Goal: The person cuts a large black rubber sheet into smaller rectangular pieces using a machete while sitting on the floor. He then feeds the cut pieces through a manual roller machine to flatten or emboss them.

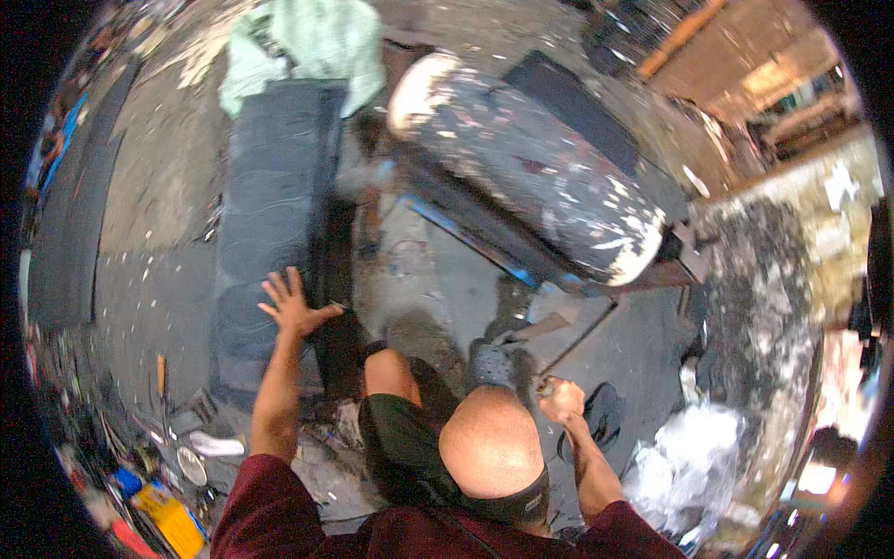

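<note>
A long dark padded seat [279,177] with curved stitch lines lies to my left. My left hand [296,312] is spread over its near part, fingers apart; I cannot tell whether it presses on the surface. On the right, my right hand [562,401] is closed in a fist beside my knee. A thin dark rod [579,335] slants up and away from near this fist, but whether I grip the rod is unclear. Past my knee shows a dark clog with holes [491,363], with a light-brown flat piece [542,328] just beyond it.
A worn bench seat [531,158] with peeling black covering stands far right of centre. Pale green cloth [326,42] lies at the padded seat's far end. Tools and a yellow box [169,524] crowd the lower left. Clear plastic [694,456] and a black slipper [605,415] lie at right.
</note>
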Demonstrator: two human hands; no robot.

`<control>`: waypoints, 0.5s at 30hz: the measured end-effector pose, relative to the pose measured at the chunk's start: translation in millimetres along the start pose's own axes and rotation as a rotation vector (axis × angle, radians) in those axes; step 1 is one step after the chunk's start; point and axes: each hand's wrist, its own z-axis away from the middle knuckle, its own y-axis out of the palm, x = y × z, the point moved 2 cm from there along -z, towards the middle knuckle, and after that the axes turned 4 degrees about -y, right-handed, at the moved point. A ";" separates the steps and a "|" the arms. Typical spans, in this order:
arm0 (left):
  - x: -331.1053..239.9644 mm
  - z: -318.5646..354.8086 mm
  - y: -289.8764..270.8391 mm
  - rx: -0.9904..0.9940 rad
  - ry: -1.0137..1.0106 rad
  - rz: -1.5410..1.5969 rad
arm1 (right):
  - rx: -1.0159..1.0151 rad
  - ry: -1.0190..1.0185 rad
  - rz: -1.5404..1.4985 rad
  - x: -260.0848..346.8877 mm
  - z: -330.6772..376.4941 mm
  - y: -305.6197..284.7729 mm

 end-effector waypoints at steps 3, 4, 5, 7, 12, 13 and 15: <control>45.4 26.5 35.0 -0.401 0.229 -0.309 | -0.027 -0.024 0.030 -5.0 -10.1 17.1; 39.8 37.9 26.6 -0.219 0.255 -0.155 | -0.066 -0.027 0.058 -14.9 -9.0 23.5; 53.0 45.6 22.5 -0.219 0.267 -0.146 | -0.081 -0.016 0.055 -6.6 -12.4 25.4; 93.5 82.1 38.3 -0.262 0.266 -0.217 | -0.080 -0.038 0.090 -1.1 -16.4 35.1; 130.7 213.2 83.2 -0.404 0.426 -0.406 | -0.104 0.041 0.095 -22.8 2.8 56.0; 123.2 217.5 61.3 0.096 0.194 0.107 | -0.116 0.067 0.095 -31.4 8.6 55.9; 132.6 169.6 37.7 -0.460 0.145 0.222 | -0.116 0.059 0.081 -27.4 10.9 58.7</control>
